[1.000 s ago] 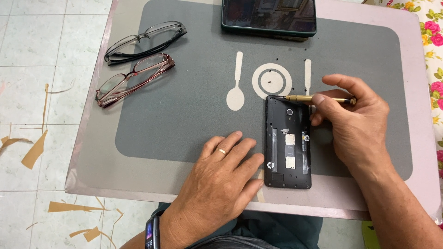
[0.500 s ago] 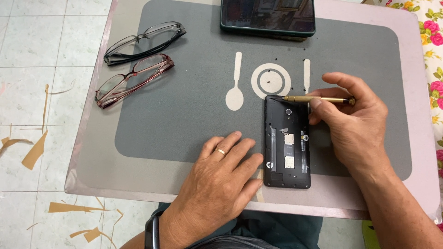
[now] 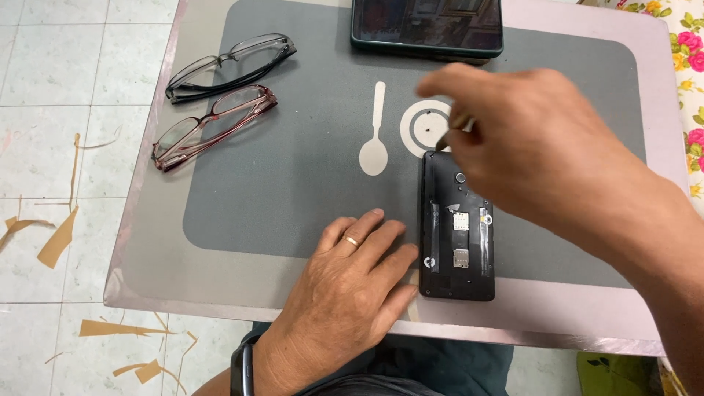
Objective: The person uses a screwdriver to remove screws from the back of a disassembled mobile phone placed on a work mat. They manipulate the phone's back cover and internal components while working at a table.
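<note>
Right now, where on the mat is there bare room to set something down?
The widest bare patch of mat lies between the red glasses, the spoon print and the left hand. The right side is crowded: the opened phone, the right hand with its tool, and the second phone above.
</note>
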